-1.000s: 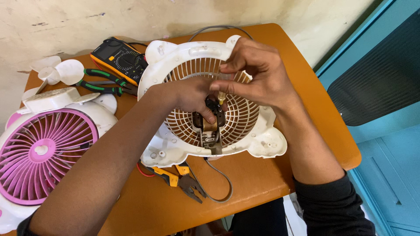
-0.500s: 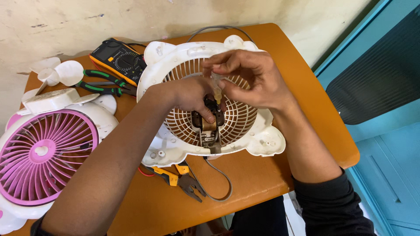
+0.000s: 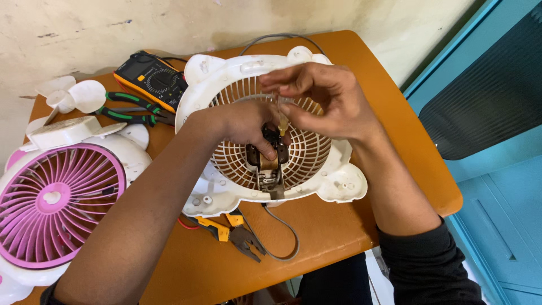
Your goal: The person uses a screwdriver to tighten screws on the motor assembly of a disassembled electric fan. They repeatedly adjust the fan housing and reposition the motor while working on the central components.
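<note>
Left hand [image 3: 248, 121] gripping small motor [image 3: 270, 164] inside white fan housing [image 3: 226, 192] (grille-backed), right hand [image 3: 322, 99] pinching thin wire [image 3: 280, 116]

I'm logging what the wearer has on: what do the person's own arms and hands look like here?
Both hands are bare: no gloves, rings or watch visible. The right hand leads to a bare forearm with a black sleeve pushed up near the elbow. The left hand has a bare forearm, with only a dark edge at the frame's bottom.
</note>
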